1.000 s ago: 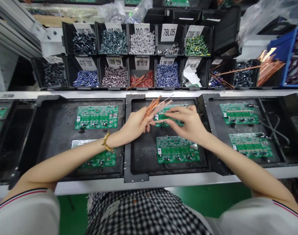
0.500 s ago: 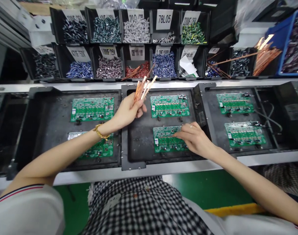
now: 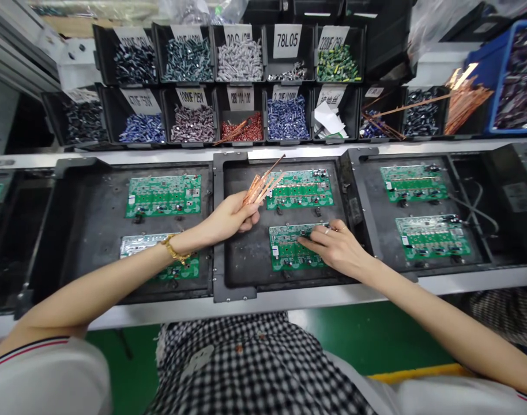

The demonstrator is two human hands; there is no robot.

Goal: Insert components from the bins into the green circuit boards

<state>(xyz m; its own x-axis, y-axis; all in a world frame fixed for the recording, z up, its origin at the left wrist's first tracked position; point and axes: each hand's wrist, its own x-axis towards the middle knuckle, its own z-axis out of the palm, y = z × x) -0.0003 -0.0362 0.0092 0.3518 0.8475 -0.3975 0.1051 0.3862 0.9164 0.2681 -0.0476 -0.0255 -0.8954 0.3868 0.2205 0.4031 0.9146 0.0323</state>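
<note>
A fanned bundle of thin copper strips [image 3: 258, 189] sticks out of my left hand [image 3: 235, 218], which is closed around the lower ends. The strips overlap the left part of the upper green circuit board [image 3: 309, 196] in the middle tray. My right hand [image 3: 339, 249] rests over the right half of the lower circuit board [image 3: 285, 248] in that tray. Its thumb and index finger are bunched together at the board's surface. Whatever lies between those fingertips is hidden or too small to make out.
Two more boards lie in the left tray [image 3: 94, 225] and two in the right tray [image 3: 462, 196]. Behind a metal rail [image 3: 181, 151] stand two rows of labelled bins of components [image 3: 240, 60]. More copper strips [image 3: 466, 104] stand in a bin near a blue crate [image 3: 497, 75].
My left hand has come slightly down and nearer with the bundle, whose strips now point more to the right. The fingers of my right hand have shifted slightly left along the lower board.
</note>
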